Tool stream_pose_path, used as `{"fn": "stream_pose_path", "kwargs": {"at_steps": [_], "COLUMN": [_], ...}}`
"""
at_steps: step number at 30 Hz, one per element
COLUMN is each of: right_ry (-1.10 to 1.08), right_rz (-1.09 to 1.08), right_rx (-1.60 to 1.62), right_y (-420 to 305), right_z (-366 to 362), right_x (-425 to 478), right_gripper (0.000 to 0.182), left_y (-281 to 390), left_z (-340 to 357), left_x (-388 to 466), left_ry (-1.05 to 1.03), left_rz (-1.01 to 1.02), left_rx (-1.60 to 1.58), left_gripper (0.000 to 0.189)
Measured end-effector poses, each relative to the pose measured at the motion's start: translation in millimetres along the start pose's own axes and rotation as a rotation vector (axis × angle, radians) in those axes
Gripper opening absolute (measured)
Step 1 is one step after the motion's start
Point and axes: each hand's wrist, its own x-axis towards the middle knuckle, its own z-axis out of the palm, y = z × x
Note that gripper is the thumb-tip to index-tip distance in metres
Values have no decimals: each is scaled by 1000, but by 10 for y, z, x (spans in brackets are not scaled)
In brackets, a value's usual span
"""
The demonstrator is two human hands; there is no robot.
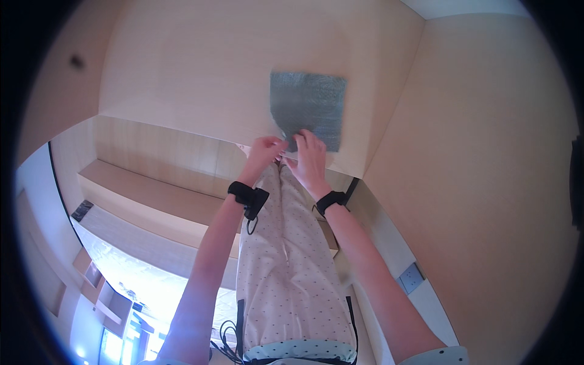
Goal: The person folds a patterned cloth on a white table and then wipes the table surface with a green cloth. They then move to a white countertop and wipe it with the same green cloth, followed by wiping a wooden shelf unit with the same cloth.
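A grey, slightly wrinkled, roughly square sheet lies flat on a wood-coloured panel, near the panel's front edge. Its lower left corner looks lifted or bent, and my hands partly cover it. My left hand pinches at that corner with thumb and fingertips. Across from it, my right hand has its fingers bent over the lower part of the sheet, its thumb beneath near the edge. The fingertips of both hands almost meet. A pale bit shows between them, too small to make out.
Black straps with small devices circle my left wrist and right wrist. Dotted clothing covers my legs. A wooden ledge runs below the panel at left. A wall socket is at right, and black cables hang at lower left.
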Motion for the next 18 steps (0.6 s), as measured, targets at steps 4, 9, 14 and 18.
{"fn": "stream_pose_path", "kwargs": {"at_steps": [4,9,14,18], "right_ry": [121,76,33,60], "right_rz": [44,29,49,-70], "right_rx": [-69,130,286,281], "right_y": [234,452,426,307], "right_z": [59,-83,-218,-390], "right_x": [-119,-93,72,196], "right_gripper": [22,14,15,20], "left_y": [202,442,413,236], "left_z": [57,110,216,237], "left_x": [-124,-139,41,241], "left_ry": [32,154,80,78], "left_rz": [347,867,832,656], "left_rx": [518,912,839,664], "left_gripper": [25,44,39,28]}}
